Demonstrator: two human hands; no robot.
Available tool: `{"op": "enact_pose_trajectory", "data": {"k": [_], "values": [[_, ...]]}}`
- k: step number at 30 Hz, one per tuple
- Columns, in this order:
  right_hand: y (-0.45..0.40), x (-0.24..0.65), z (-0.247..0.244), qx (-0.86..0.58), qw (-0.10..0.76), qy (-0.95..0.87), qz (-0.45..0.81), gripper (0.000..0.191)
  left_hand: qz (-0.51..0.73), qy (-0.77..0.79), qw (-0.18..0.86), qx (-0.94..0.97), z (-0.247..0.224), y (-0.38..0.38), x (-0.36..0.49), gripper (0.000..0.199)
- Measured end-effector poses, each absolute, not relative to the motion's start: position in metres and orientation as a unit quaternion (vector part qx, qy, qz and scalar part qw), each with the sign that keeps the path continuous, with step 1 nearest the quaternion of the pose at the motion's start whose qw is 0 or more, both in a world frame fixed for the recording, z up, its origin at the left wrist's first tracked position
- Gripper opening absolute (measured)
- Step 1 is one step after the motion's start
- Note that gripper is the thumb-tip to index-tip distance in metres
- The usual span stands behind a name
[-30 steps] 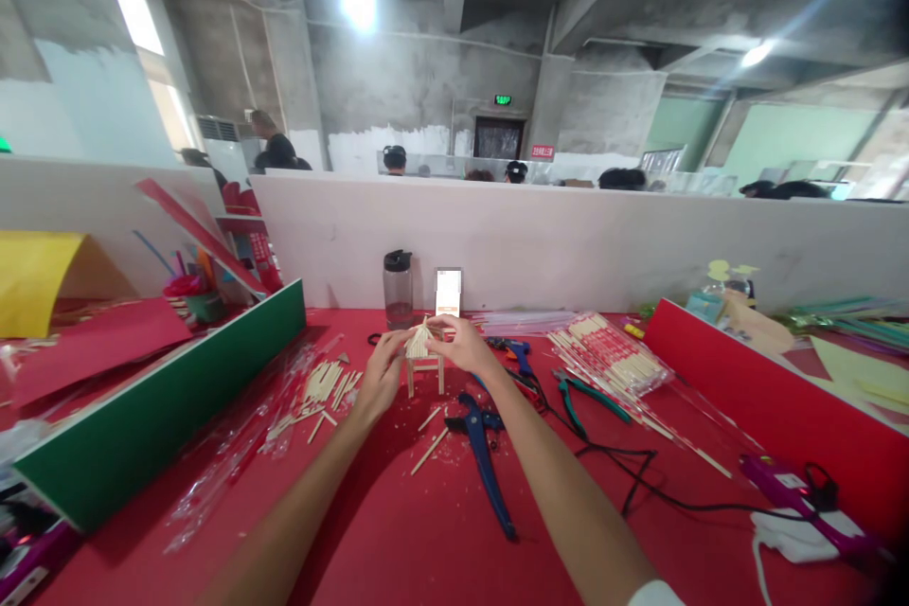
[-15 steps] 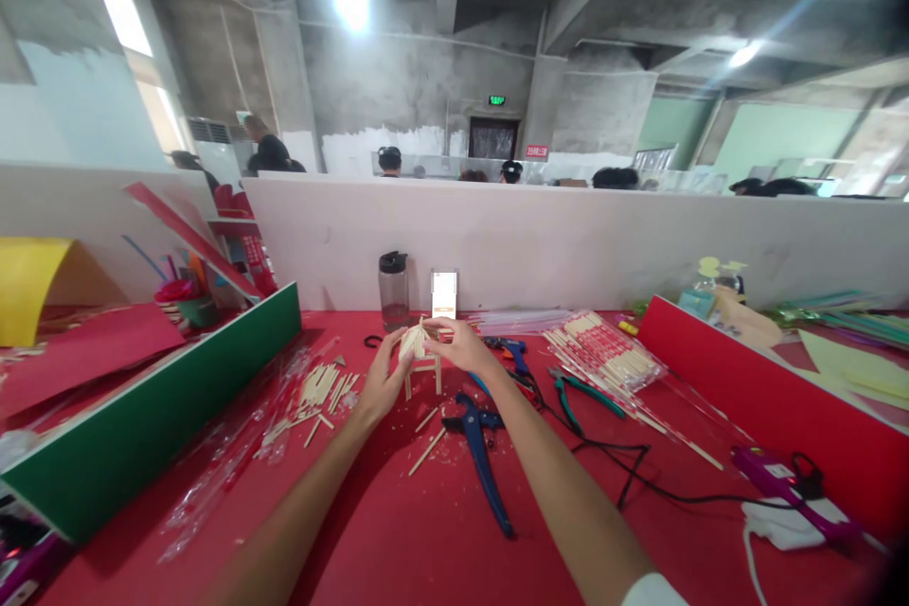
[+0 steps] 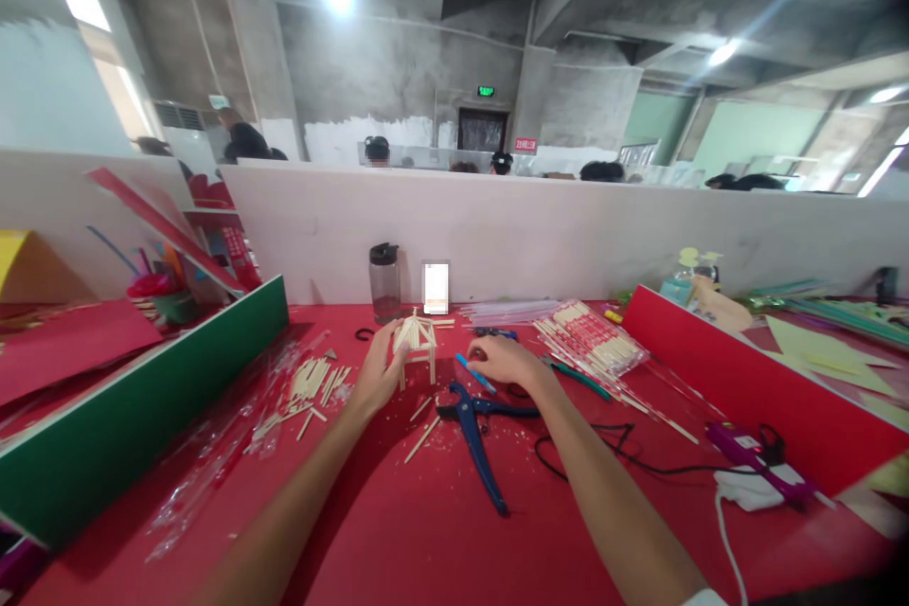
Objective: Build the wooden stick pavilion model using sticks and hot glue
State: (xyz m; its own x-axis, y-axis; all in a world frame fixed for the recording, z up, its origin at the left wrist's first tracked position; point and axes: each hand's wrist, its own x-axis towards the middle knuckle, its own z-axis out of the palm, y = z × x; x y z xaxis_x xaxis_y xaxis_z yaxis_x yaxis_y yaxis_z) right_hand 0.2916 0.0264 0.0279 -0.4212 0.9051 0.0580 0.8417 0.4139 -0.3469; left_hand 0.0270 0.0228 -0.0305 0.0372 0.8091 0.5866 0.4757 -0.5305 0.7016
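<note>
A small pale wooden-stick model (image 3: 424,338) with a peaked roof and legs stands on the red table. My left hand (image 3: 380,369) is closed on its left side, thumb on the roof. My right hand (image 3: 507,362) is apart from the model, over the tools to its right. Its fingers are bent but parted, with nothing visible between them. Just behind it the blue glue gun (image 3: 497,333) is partly hidden. A blue pen-like stick (image 3: 475,373) lies beside its fingertips. Nearer me is a blue-handled cutter (image 3: 472,445).
Loose short sticks (image 3: 312,383) lie to the left, and packed sticks (image 3: 593,336) to the right. A bottle (image 3: 384,284) and a lit phone (image 3: 436,288) stand at the back. Green (image 3: 163,407) and red (image 3: 759,379) dividers flank the table. A black cable (image 3: 660,470) crosses the right.
My right hand has let go of the wooden-stick model and moved right to the glue gun. My left hand still holds the model. The view has shifted slightly to the right.
</note>
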Motion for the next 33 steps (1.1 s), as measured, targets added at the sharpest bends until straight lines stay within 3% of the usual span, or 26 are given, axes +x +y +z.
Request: {"op": "enact_pose_trajectory", "data": {"k": [11,15,20,27,33], "values": [[-0.013,0.275,-0.018,-0.557,0.132,-0.811,0.117,0.026,0.493,0.464,0.008,0.736,0.007,-0.009,0.025,0.035],[-0.013,0.274,-0.021,-0.564,0.132,-0.808,0.107,0.029,0.317,0.454,0.096,0.827,0.013,-0.023,0.029,0.025],[-0.013,0.272,-0.023,-0.573,0.13,-0.804,0.094,0.03,0.174,0.5,0.122,0.84,-0.022,-0.02,0.033,0.022],[-0.012,0.271,-0.024,-0.572,0.144,-0.802,0.097,0.027,0.196,0.537,0.101,0.814,-0.053,-0.01,0.032,0.011],[-0.009,0.273,-0.029,-0.567,0.152,-0.804,0.096,0.027,0.222,0.542,0.158,0.795,-0.037,-0.009,0.034,0.014]]}}
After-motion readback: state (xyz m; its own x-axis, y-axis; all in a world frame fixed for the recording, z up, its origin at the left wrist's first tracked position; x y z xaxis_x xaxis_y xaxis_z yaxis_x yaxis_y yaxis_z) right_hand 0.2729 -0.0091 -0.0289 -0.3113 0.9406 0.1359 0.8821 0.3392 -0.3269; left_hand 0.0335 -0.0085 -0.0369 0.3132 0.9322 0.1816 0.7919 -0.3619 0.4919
